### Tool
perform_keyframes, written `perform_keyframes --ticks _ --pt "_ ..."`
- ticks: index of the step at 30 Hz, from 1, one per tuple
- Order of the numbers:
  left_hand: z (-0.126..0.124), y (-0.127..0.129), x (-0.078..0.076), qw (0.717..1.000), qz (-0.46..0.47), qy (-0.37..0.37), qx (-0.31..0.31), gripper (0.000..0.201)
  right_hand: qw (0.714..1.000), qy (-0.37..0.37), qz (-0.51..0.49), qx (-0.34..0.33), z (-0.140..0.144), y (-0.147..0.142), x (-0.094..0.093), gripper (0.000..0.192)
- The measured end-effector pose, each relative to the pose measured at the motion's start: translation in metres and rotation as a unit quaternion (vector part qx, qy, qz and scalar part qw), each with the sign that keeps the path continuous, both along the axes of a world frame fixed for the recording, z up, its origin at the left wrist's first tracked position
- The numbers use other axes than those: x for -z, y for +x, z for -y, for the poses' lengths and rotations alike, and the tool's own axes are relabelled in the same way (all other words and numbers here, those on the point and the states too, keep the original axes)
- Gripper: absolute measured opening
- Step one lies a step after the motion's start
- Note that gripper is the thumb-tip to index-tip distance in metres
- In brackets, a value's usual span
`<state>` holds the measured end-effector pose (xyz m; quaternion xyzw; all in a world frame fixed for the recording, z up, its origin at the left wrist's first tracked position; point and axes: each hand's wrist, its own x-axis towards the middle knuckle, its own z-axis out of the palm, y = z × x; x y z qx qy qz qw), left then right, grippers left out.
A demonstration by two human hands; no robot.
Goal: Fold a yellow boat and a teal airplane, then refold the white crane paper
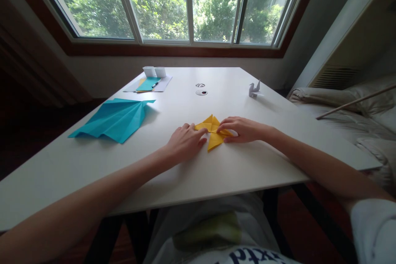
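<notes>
A yellow folded paper (214, 143) with several pointed flaps lies on the white table in front of me. My left hand (187, 142) is at its left side, the fingers curled onto the left flap and the thumb low beside it. From the right, my right hand (243, 128) grips the paper, index finger pressing near its middle and thumb at the right edge. Parts of the side flaps are hidden under my fingers.
Left of my hands lies a creased blue paper sheet (116, 119). Further back are paper sheets (148, 84) with a pen (156, 84) and two white cups (154, 71). Two round pieces (201, 92) lie mid-table. At right stands a white paper crane (254, 89).
</notes>
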<state>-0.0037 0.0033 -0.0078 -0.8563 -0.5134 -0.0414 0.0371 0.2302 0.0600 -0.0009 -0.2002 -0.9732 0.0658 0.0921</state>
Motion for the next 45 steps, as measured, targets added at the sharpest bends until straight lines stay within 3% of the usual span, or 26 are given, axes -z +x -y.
perform_keyframes --ticks 8,12,15,21,27,33,36,41,45 --pt "-0.017 -0.014 -0.003 0.983 0.158 -0.086 -0.026 0.038 0.999 -0.028 -0.023 -0.010 0.001 0.001 0.000 0.035" --pt "-0.024 -0.018 -0.001 0.972 0.216 -0.094 -0.005 0.033 0.999 -0.031 -0.025 -0.013 0.001 0.003 0.000 0.035" --pt "-0.027 -0.019 0.003 0.972 0.220 -0.067 0.040 0.030 0.999 -0.028 -0.026 -0.017 0.000 0.004 0.001 0.034" --pt "-0.035 -0.022 0.004 0.981 0.141 0.058 0.121 0.020 0.999 -0.027 -0.029 -0.005 -0.002 0.006 0.003 0.039" --pt "-0.043 -0.029 0.003 0.978 0.151 0.098 0.108 0.024 1.000 -0.009 -0.024 0.001 -0.003 0.007 0.000 0.050" --pt "-0.045 -0.030 0.002 0.961 0.252 0.091 0.072 0.025 0.995 0.056 -0.076 0.037 -0.007 0.009 0.002 0.038" --pt "-0.047 -0.029 0.001 0.953 0.292 0.075 0.041 0.026 0.989 0.069 -0.117 0.059 -0.007 0.010 0.001 0.039" --pt "-0.050 -0.029 -0.001 0.927 0.374 -0.005 -0.004 0.030 0.982 0.029 -0.179 0.055 -0.003 0.008 -0.003 0.041" --pt "-0.047 -0.027 -0.007 0.873 0.468 -0.141 -0.003 0.032 0.954 -0.055 -0.277 0.102 -0.003 0.004 -0.001 0.027"
